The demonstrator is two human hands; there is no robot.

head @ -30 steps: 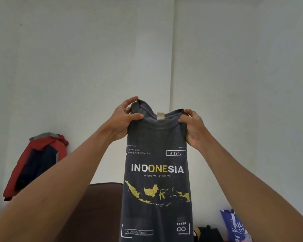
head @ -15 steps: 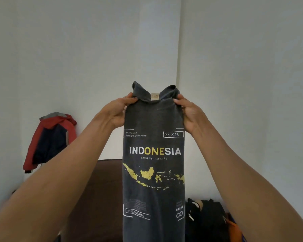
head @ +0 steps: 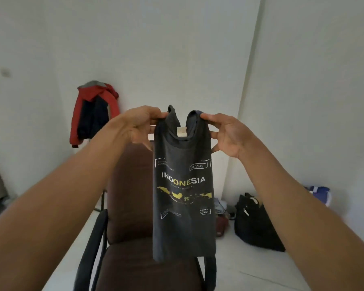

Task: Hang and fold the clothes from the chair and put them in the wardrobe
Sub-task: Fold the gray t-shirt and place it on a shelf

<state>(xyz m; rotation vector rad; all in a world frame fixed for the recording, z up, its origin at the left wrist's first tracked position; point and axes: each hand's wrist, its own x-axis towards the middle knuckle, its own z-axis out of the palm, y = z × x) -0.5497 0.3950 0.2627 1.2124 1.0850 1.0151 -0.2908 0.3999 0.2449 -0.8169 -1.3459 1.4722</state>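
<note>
While aloft over the chair [head: 130, 185], T-shirt [head: 183, 227] in pinch grip of left hand [head: 139, 127] and right hand [head: 227, 135].

Your dark T-shirt [head: 183, 234] reads "INDONESIA" across the chest in white, with the letters "ONE" in yellow. A white box above it on the right says "Est 1945". A small box lower right carries an infinity sign. The smaller lines are too blurred to read.

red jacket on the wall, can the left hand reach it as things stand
Probably not: the left hand pinches the grey Indonesia t-shirt, and the red jacket hangs on the wall beyond the brown chair, seemingly out of reach.
</note>
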